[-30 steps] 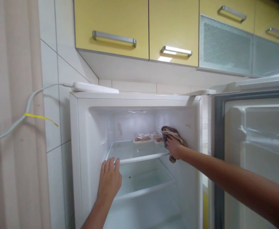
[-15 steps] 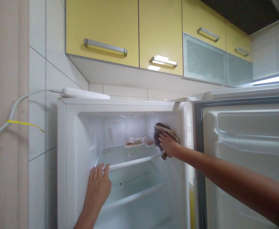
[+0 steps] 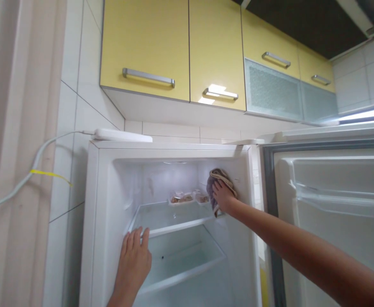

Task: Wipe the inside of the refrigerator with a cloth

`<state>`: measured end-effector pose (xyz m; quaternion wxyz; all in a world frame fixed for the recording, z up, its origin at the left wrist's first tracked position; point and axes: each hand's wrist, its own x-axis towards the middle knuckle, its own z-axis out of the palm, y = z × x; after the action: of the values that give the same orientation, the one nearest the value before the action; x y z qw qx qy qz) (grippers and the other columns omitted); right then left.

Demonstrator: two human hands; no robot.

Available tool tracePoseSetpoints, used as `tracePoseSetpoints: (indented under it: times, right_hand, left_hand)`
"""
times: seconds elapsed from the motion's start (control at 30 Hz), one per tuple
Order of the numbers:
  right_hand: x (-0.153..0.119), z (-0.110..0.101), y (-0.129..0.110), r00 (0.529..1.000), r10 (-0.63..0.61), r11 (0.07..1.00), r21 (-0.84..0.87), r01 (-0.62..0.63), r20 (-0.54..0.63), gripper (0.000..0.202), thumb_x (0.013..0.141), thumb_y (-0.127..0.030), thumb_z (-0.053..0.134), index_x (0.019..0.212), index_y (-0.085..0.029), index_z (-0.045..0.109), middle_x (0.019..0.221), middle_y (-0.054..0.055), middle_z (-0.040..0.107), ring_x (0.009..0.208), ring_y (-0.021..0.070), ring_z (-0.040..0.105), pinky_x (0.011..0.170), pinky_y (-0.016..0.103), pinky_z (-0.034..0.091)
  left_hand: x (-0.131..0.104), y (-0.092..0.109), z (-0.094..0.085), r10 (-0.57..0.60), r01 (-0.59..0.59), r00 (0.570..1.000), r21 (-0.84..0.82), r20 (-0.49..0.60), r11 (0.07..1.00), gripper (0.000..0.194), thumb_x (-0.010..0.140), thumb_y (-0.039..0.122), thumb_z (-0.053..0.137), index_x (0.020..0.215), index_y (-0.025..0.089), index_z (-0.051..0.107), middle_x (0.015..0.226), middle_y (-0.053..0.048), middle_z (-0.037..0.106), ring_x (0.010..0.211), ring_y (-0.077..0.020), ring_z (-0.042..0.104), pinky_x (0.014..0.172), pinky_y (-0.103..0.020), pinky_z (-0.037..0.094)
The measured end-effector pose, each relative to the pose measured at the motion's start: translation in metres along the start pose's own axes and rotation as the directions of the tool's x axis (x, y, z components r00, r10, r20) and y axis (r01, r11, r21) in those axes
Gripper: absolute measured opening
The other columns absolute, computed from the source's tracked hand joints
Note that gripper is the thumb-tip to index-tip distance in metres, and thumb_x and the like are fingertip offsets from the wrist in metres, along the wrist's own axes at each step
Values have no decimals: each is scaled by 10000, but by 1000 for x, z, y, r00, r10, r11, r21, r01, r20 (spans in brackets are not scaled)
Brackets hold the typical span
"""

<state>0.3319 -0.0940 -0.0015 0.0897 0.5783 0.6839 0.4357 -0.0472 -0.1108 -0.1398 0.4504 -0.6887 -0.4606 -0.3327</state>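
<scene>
My right hand point(image 3: 222, 196) presses a brown cloth with a pale edge point(image 3: 220, 174) against the inner right wall of an open refrigerator point(image 3: 93, 238). The fingers lie over the cloth and hold it. My left hand point(image 3: 134, 256) is at the front left of the upper glass shelf point(image 3: 161, 217), its fingers stretched out near the shelf's front edge; whether they touch it I cannot tell. Toward the back of that shelf sit two small clear-wrapped food trays point(image 3: 181, 198), partly behind the cloth on the right. A lower shelf point(image 3: 187, 256) carries a small dark speck.
The refrigerator door point(image 3: 343, 230) stands wide open on the right, with a door rack point(image 3: 340, 202). Yellow cabinets point(image 3: 145, 42) hang above. On the refrigerator's top lies a white flat device point(image 3: 123, 135) with a cable point(image 3: 40, 153). A curtain point(image 3: 21, 106) hangs at the left.
The view has shifted, so the scene sits slightly lower and more to the right. My right hand and the cloth stay on the right wall, with the cloth's folds slightly changed.
</scene>
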Motion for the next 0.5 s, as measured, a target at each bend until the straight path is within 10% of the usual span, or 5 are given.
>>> tracePoseSetpoints:
  times: [0.23,0.5]
  right_hand:
    - [-32,17,-8,989,-106,994,-28,110,102,434,831,-303,546,1202,-221,757,1499,152,574,1455,407,428,1247,661,231]
    - [-30,14,-15,996,60,994,-99,-53,69,517,833,-281,523,1296,-126,693,1492,245,548,1448,457,421,1207,741,228]
  left_hand:
    - [-2,0,2,-1,1,1000,-23,-7,1000,452,821,119,539,1259,92,645,1240,-192,668,1187,-338,614,1135,-535,437]
    - [-2,0,4,-12,12,1000,-65,6,998,462,829,144,532,1277,89,626,1268,-198,659,1218,-343,594,1152,-546,424]
